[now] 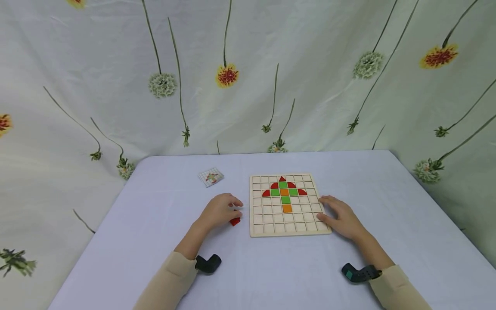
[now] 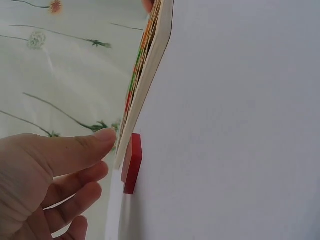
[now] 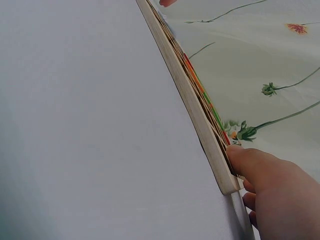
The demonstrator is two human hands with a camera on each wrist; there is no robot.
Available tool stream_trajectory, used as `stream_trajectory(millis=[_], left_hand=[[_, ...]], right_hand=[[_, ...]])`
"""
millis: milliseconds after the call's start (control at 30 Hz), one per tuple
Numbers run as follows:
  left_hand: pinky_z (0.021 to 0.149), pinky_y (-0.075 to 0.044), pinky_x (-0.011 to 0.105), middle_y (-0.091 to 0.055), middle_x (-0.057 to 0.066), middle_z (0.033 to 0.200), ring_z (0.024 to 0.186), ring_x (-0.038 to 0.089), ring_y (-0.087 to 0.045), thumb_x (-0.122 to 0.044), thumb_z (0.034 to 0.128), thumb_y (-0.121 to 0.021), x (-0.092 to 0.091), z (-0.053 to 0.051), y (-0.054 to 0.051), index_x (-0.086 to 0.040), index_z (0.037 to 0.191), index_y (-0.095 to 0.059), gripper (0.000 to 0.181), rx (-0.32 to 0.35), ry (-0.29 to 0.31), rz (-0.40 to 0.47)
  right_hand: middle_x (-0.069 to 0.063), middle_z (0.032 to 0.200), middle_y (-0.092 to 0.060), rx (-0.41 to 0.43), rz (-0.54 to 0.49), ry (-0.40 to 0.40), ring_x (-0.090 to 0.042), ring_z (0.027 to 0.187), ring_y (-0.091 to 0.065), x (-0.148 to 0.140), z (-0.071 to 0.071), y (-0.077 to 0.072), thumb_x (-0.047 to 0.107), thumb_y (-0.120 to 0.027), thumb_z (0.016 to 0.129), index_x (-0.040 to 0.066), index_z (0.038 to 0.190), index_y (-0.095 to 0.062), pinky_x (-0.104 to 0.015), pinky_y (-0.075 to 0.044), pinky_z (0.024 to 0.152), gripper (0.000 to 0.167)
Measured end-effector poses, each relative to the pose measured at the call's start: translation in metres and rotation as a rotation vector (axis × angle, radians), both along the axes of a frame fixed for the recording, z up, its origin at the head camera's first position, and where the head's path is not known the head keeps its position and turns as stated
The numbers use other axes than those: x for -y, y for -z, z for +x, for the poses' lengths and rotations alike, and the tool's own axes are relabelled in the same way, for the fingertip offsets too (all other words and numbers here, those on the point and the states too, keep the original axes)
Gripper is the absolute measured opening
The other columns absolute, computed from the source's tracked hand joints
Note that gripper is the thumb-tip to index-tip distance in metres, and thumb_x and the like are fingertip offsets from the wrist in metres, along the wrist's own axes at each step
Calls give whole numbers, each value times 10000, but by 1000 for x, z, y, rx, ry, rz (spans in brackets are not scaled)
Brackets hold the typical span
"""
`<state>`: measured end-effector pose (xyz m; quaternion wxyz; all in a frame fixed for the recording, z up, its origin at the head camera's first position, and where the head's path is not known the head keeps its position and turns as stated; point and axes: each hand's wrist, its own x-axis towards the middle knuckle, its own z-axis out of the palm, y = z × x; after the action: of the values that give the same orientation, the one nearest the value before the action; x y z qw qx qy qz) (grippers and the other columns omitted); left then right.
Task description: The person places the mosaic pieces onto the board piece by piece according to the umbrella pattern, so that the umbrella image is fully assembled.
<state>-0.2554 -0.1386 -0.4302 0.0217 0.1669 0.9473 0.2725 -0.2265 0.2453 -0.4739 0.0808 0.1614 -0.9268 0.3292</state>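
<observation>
My left hand (image 1: 221,210) hovers at the board's left side, fingers loosely bent and thumb extended. Just by its thumb lies a small red block (image 1: 235,221); the hand partly covers it in the head view. The left wrist view has a gap between the thumb and the red block (image 2: 133,167). A square wooden grid board (image 1: 267,229) carries red, green and orange pieces laid in an arrow-like pattern. At the board's right edge rests my right hand (image 1: 342,219), fingers relaxed. Its thumb (image 3: 245,157) lies on the rim, with the other fingers partly hidden beyond the edge.
A small card (image 1: 211,177) showing a similar coloured pattern on a grid lies behind my left hand. White cloth covers the table (image 1: 286,271). A flower-printed curtain (image 1: 317,86) hangs behind it. A black strapped device (image 1: 208,264) sits at the left wrist, another (image 1: 360,274) at the right.
</observation>
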Motion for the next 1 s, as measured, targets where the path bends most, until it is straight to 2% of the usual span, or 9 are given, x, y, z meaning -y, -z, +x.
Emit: stream_trajectory(millis=[333,667,867,1000], left_hand=[[834,-490,389,-679,-11,952,898,194,-592,-109,826,-771,14,4,3,-96,1006,-763,180,4,17,29],[769,-475,339,-636,-23,909,844,168,-545,-97,833,-768,20,0,12,-105,957,-761,125,32,10,101],[711,-455,318,-589,-29,833,797,174,-518,-92,828,-771,19,1,13,-124,884,-718,84,69,-21,139],[696,-445,309,-581,-36,790,772,164,-515,-97,833,-769,19,2,14,-137,866,-696,90,83,-13,151]], right_hand=[[-257,1412,-467,5,-2,2,-462,1348,-341,0,0,1,305,-664,921,-35,1355,-532,-620,-246,1068,567],[-253,1413,-468,3,7,9,-461,1345,-347,1,-1,0,320,-658,922,-27,1357,-534,-625,-249,1065,570],[-249,1416,-466,11,15,12,-455,1351,-341,1,0,-3,317,-653,928,-28,1361,-529,-615,-244,1073,568],[-249,1419,-463,15,18,16,-454,1352,-340,1,0,-3,325,-650,928,-26,1361,-529,-614,-243,1074,570]])
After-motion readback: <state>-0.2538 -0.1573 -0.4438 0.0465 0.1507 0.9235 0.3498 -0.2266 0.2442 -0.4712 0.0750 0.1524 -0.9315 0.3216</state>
